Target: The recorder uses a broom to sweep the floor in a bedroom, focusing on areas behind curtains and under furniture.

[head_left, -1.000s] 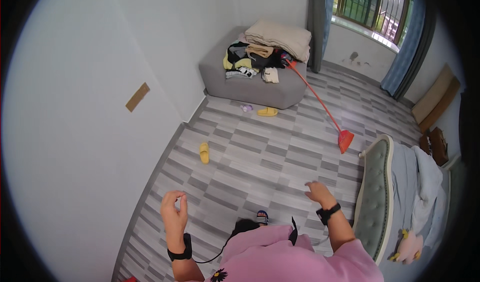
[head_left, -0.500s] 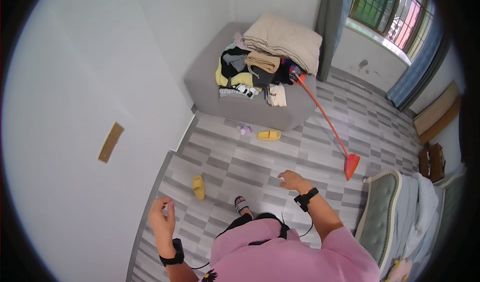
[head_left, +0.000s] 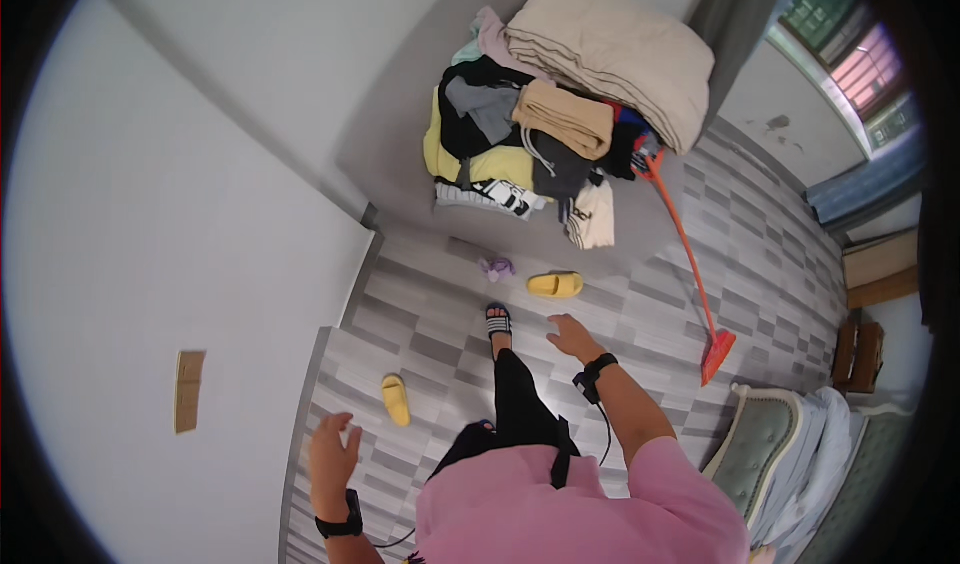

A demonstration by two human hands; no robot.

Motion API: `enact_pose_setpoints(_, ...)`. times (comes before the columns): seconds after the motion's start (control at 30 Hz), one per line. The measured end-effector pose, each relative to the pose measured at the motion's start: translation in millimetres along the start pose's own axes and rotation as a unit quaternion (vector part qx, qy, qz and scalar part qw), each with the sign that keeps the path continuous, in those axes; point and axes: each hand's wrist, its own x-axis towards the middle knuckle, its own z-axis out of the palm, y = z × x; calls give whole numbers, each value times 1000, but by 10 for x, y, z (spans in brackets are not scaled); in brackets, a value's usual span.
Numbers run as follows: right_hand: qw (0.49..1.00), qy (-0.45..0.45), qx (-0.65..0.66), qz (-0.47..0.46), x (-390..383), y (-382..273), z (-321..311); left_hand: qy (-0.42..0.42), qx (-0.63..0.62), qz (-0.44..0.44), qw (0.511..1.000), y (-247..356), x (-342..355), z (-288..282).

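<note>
Beside the white wall, my left hand [head_left: 332, 456] hangs in the air with its fingers loosely bent and apart, holding nothing. My right hand [head_left: 575, 337] reaches forward over the floor, also bare, its fingers partly stretched. Black bands sit on both wrists. Ahead stands a grey sofa [head_left: 400, 154] with a heap of clothes on it: a folded tan garment [head_left: 565, 116], a yellow one [head_left: 490, 169], a black one [head_left: 465, 129] and a cream one [head_left: 593, 218]. A thick beige quilt [head_left: 610, 49] lies folded behind them. Neither hand touches any of these.
A red broom [head_left: 690, 249] leans on the sofa's right side, its head on the floor. Yellow slippers [head_left: 555, 284] and a small purple item [head_left: 497, 268] lie on the floor before the sofa. A second yellow slipper [head_left: 396, 400] is nearer. A bed [head_left: 760, 444] stands at right.
I have moved closer to the sofa, so the clothes look larger. One sandalled foot has stepped forward. Both hands stay free, and the left fingers are spread a little more.
</note>
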Motion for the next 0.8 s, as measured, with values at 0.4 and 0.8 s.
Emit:
enact_pose_setpoints(0.4,996,-64,43,33,3007,807,1595,-454,-35,-143,879,-875,1901,2407)
enact_pose_setpoints(0.8,986,-158,11,48,4982,1887,3351,-423,14,-158,892,-1606,3491,3548)
